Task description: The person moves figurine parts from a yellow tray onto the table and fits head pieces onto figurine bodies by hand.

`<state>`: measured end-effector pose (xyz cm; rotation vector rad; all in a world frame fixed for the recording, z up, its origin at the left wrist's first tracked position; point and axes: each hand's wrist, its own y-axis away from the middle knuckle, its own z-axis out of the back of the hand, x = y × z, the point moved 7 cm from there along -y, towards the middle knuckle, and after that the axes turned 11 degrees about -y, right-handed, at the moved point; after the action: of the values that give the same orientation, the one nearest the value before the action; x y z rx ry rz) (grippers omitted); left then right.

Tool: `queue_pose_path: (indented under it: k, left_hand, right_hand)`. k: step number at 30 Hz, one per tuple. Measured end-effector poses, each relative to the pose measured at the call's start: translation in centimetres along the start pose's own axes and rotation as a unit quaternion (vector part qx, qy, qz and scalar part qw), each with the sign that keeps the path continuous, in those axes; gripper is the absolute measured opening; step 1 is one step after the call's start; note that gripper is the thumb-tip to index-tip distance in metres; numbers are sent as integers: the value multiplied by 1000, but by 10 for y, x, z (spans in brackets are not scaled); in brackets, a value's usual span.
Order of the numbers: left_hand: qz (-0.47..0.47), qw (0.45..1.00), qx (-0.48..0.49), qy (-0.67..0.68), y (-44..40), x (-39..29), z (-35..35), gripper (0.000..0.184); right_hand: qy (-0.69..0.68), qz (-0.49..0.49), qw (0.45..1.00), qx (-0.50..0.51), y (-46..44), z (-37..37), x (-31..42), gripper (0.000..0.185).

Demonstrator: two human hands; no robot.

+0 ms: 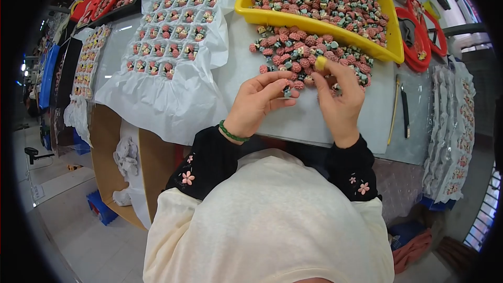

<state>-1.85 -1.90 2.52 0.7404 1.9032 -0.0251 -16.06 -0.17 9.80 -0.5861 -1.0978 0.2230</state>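
Observation:
My left hand (259, 100) is closed, pinching a small painted figurine (286, 91) with a pink top and a grey-green lower part between thumb and fingers. To its right, my right hand (341, 97) is at the near edge of a loose pile of such figurines (293, 52). Its fingers are bent, with the thumb and index tip slightly apart, and no held thing shows between them. A yellow cover (320, 63) sits on one fingertip. Right behind the pile stands a yellow bin (325, 28) full of more figurines.
White compartment trays (178, 18) of figurines stand on white paper (157, 105) at the left. Red dishes (416, 47) lie at the right, near a thin brush (393, 110) and a black pen-like tool (405, 112). Stacked wrapped trays (450, 136) are farther right; a cardboard box (112, 162) is below left.

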Motion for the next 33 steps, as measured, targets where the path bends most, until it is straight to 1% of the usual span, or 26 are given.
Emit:
queue_pose_path:
  k: [1,2,4,5,6,8,9,10,11,12,13,14,15,16,18,19,20,21,22,23,25,26,28,30,32,33]
  left_hand:
    - [4,1000,1,24,-1,0,-1,29]
    - [9,999,2,49,-1,0,-2,27]
    - [8,999,-3,50,0,0,-4,25]
    - [11,998,-10,54,0,1,-3,24]
    - [9,998,-12,55,-1,2,-1,24]
    - [-8,998,-25,-52,-2,3,3,22]
    - [-6,998,-28,-50,-1,5,3,22]
    - [-30,997,-26,-70,-2,1,1,23]
    - [-53,994,-24,-89,-2,-2,-2,24]
    - [-51,994,-27,-89,-2,-3,-6,24]
    - [-69,993,-25,-90,-3,-8,-12,24]
    - [-86,992,-23,-92,-3,-11,-15,25]
    - [-83,992,-24,-91,-2,-10,-14,25]
    - [-81,991,-6,-103,-2,-8,-16,24]
    - [-75,990,12,-114,-1,-5,-18,24]
    - [-70,991,7,-117,-1,-5,-16,22]
    - [-66,991,2,-119,-1,-5,-15,21]
    - [-63,991,2,-118,0,-4,-12,21]
    - [-64,991,19,-118,0,-3,-12,21]
    - [-65,990,35,-117,0,-3,-13,21]
    - [-77,992,35,-93,1,-3,-13,20]
    - [-89,993,34,-69,2,-5,-13,20]
    - [-74,995,44,-53,4,-2,-10,21]
    - [-60,996,53,-37,4,2,-9,23]
    - [-82,995,58,9,4,0,-10,26]
    - [-82,995,58,9,4,1,-9,26]
  right_hand:
    - [56,43,997,18,-10,-1,1,31]
    - [56,47,997,15,-17,1,-2,31]
    - [189,112,971,98,-24,-11,0,32]
    - [159,80,977,116,-25,-11,-6,33]
    - [158,82,977,118,-24,-11,-8,33]
    - [186,121,971,91,-22,-8,-5,31]
    - [184,119,971,94,-18,-10,-2,31]
    - [66,20,996,49,-15,-3,-6,27]
    - [-54,-80,995,3,-9,0,-13,24]
    - [-55,-82,995,5,-3,-3,-10,24]
    - [-184,-156,970,-12,6,-7,-17,22]
    - [-309,-226,923,-29,16,-13,-26,22]
    - [-292,-278,915,-7,26,-16,-33,20]
    - [-291,-282,914,-7,34,-18,-36,20]
    - [-447,-301,842,-34,50,-26,-41,18]
    - [-461,-328,824,-34,52,-26,-39,16]
    - [-460,-331,823,-34,55,-26,-38,16]
    - [-432,-314,845,-29,56,-24,-36,17]
    - [-404,-297,865,-25,56,-23,-34,18]
    - [-404,-297,865,-26,58,-23,-33,18]
    - [-369,-241,897,-25,55,-19,-27,23]
    - [-369,-241,897,-25,56,-20,-28,23]
    - [-356,-192,914,-29,56,-18,-26,32]
    - [-362,-189,912,-32,57,-19,-26,36]
    - [-367,-184,911,-36,57,-20,-26,39]
    - [-360,-179,915,-32,58,-20,-26,41]
